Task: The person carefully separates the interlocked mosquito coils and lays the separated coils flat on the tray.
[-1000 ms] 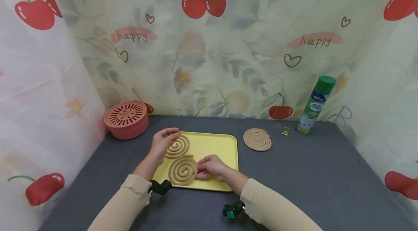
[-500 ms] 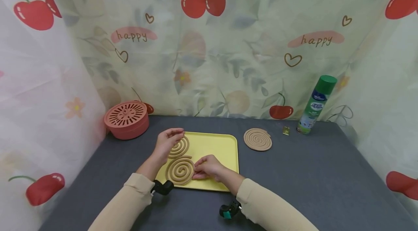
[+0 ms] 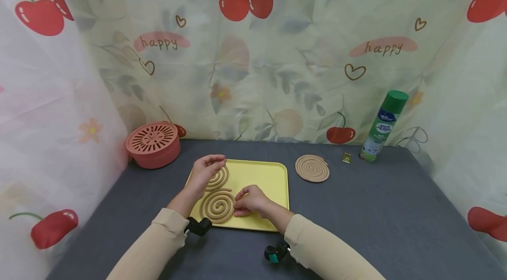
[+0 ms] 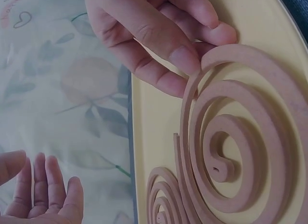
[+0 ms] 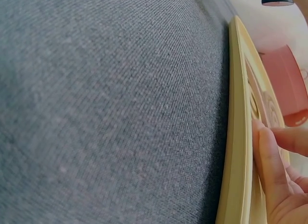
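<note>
Two mosquito coils lie on a yellow tray [image 3: 265, 178], one behind the other along its left side. The thumb and fingers of my right hand [image 3: 251, 200] pinch the outer ring of the front mosquito coil [image 3: 217, 206] at its right edge. The left wrist view shows this pinch closely, with the right fingers [image 4: 185, 60] at the rim of the coil. My left hand [image 3: 203, 175] hovers over the tray's back left, its fingers loosely bent and holding nothing. It partly covers the back mosquito coil [image 3: 219, 179].
A tightly wound coil [image 3: 312, 168] lies on the dark tablecloth right of the tray, with a small gold metal piece [image 3: 346, 158] near it. A green spray can [image 3: 383, 128] stands at the back right. A round pink slotted-lid box [image 3: 153, 145] sits at the back left.
The front mosquito coil has shifted slightly left on the tray along with my right hand. My left hand has moved a little to the right, over the back coil.
</note>
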Demonstrator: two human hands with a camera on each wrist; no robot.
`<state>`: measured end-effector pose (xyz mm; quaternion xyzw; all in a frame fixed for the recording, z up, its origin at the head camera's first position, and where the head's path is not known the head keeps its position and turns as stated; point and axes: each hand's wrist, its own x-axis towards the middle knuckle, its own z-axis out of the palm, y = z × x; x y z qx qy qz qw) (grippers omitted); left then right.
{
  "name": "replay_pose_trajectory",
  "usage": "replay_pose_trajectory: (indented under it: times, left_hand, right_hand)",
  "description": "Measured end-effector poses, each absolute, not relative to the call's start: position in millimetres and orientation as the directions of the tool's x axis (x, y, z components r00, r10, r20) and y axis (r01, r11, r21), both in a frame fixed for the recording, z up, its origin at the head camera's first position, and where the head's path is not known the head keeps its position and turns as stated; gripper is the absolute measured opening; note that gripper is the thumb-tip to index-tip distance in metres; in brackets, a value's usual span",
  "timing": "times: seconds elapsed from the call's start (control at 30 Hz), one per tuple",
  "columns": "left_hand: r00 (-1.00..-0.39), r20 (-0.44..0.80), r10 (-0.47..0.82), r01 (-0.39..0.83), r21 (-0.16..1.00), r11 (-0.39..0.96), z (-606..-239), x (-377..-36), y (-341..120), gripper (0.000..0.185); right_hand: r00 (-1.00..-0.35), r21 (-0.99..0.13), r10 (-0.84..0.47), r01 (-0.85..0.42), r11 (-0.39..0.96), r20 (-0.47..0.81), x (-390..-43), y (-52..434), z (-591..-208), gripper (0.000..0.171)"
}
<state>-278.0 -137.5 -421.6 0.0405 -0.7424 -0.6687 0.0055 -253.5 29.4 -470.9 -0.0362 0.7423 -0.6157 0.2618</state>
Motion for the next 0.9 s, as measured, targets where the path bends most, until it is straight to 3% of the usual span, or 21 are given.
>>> replay_pose_trajectory:
  times: [0.6, 0.9]
  left_hand:
    - [-0.997, -0.045, -0.060, -0.050, 0.995, 0.087, -419, -277, -134, 0.027]
    - [-0.999, -0.029, -0.016, -0.030, 0.998, 0.055, -418, -280, -122, 0.028]
  right_hand:
    - [-0.890, -0.935, -0.352, 0.182, 0.305, -0.288, -252, 29, -466, 0.018]
    - [-0.883, -0.940, -0.388, 0.143, 0.308, -0.262, -259, 53, -462, 0.019]
